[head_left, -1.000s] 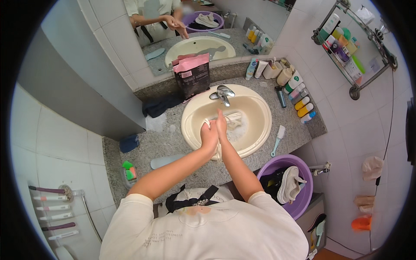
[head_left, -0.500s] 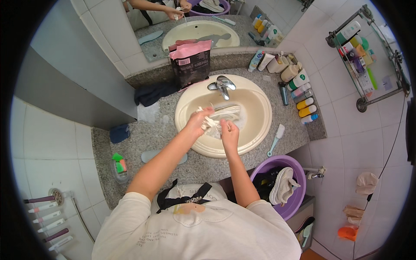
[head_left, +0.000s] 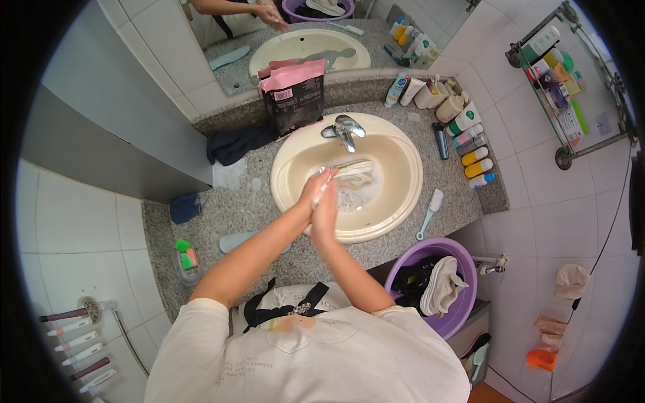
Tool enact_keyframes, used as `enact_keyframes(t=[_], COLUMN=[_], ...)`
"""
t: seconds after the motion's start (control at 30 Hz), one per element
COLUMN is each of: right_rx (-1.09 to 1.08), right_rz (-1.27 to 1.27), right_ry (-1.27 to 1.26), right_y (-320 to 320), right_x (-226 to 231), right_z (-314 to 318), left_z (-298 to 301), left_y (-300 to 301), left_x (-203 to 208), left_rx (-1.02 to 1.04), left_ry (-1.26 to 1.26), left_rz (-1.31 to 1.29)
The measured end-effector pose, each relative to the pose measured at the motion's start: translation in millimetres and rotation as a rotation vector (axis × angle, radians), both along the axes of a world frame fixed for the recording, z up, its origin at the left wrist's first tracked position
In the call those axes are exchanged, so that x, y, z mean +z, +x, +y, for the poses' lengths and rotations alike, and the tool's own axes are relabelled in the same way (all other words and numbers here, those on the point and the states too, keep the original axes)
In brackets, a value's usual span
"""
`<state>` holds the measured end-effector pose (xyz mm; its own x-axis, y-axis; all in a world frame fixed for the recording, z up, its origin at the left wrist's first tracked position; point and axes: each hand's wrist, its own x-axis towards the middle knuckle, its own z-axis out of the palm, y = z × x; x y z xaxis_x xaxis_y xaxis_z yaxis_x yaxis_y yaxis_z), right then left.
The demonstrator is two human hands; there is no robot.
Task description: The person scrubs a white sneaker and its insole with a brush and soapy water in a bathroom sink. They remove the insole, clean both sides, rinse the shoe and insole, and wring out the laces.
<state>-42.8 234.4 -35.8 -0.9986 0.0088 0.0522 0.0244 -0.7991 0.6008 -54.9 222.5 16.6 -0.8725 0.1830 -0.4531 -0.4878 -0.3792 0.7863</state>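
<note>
My left hand [head_left: 311, 191] and my right hand [head_left: 326, 207] are pressed palm to palm above the left part of the cream washbasin [head_left: 411, 168]. Bunched white shoelaces [head_left: 324, 170] are caught between them, mostly covered by the palms; only small bits show at the fingers. Beyond my fingertips, a pale shoe [head_left: 356, 174] lies in sudsy water at the bottom of the basin. The chrome tap [head_left: 346, 127] stands over the far rim.
A light blue brush [head_left: 428, 215] lies right of the basin. The purple tub [head_left: 472, 285] at lower right holds another pale shoe [head_left: 441, 285] and dark items. Bottles [head_left: 463, 121] line the right edge. A pink-and-black bag [head_left: 293, 97] stands behind; sponges [head_left: 186, 256] sit left.
My hands were apart, with the loose laces stretched between them. Now they have come together, my right hand moving left, and the laces are enclosed between the palms.
</note>
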Motion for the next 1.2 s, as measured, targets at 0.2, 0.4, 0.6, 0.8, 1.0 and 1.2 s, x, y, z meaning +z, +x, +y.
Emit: enact_keyframes(t=[0.2, 0.4, 0.6, 0.8, 1.0, 1.2], right_rx=[0.117, 0.215, 0.136, 0.115, -0.235, -0.096], right_rz=[-0.594, -0.677, -0.840, -0.762, -0.810, -0.848], right_ry=[1.644, 1.424, 1.298, 1.217, 1.608, 1.567], right_y=[-2.8, 6.2, 33.0, 36.7, 62.8, 75.2], right_x=[6.0, -2.1, 65.3, -29.4, 6.0, 19.9], right_z=[22.2, 30.6, 21.4, 80.9, 88.6, 115.9], left_z=[-10.0, 13.1, 16.5, 59.3, 97.8, 115.4], left_y=[9.4, 17.8, 17.4, 33.7, 41.4, 56.5], left_x=[18.3, -14.8, 3.7, -53.3, -81.5, -73.1], left_rx=[-0.089, -0.188, -0.244, -0.301, -0.398, -0.409], left_ry=[-0.174, -0.483, -0.075, -0.232, -0.088, -0.125], left_rz=[-0.075, 0.043, -0.167, -0.061, -0.096, 0.037])
